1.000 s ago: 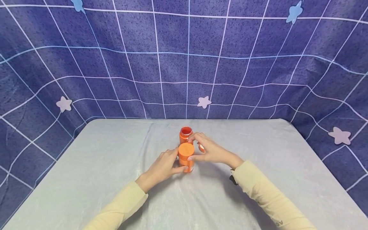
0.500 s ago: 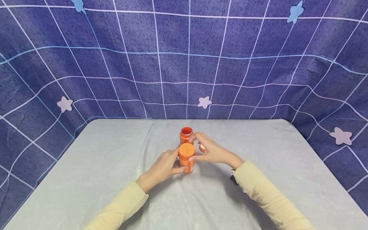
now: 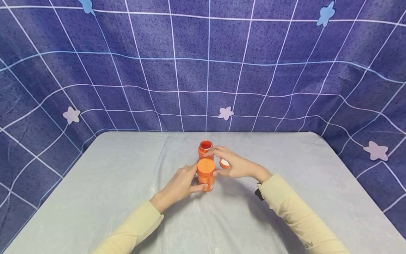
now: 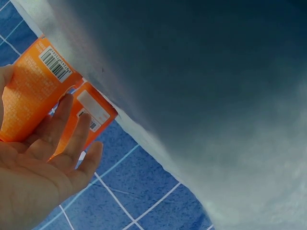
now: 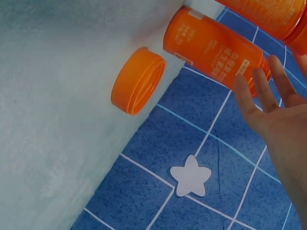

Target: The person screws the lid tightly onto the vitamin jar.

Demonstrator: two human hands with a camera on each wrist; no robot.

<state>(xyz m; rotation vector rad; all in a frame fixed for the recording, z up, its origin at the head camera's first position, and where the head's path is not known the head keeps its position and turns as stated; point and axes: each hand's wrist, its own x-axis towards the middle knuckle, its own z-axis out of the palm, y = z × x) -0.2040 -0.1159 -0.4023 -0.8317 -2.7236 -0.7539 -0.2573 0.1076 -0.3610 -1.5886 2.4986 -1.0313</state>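
Observation:
Upright on the table stands an orange bottle (image 3: 207,182) topped with its orange lid (image 3: 206,165). My left hand (image 3: 178,184) grips it low down, thumb on the near side and fingers behind. My right hand (image 3: 234,163) is spread about the lid's right side, thumb close to the rim, fingers reaching past its far side; whether they touch it is unclear. Directly behind stands a second orange bottle (image 3: 202,151), uncapped, its mouth showing. The right wrist view shows the right fingers (image 5: 261,88) loosely extended beside that bottle's neck.
A loose orange cap (image 3: 224,164) with a white inside lies behind the right hand, standing on edge in the right wrist view. Pale grey cloth covers the table (image 3: 120,169). A blue gridded curtain (image 3: 190,74) with stars hangs behind it.
My right hand has loosened around the lid and moved slightly right, its thumb drawn back from the rim. More of the loose cap shows. The left hand and both bottles stay put.

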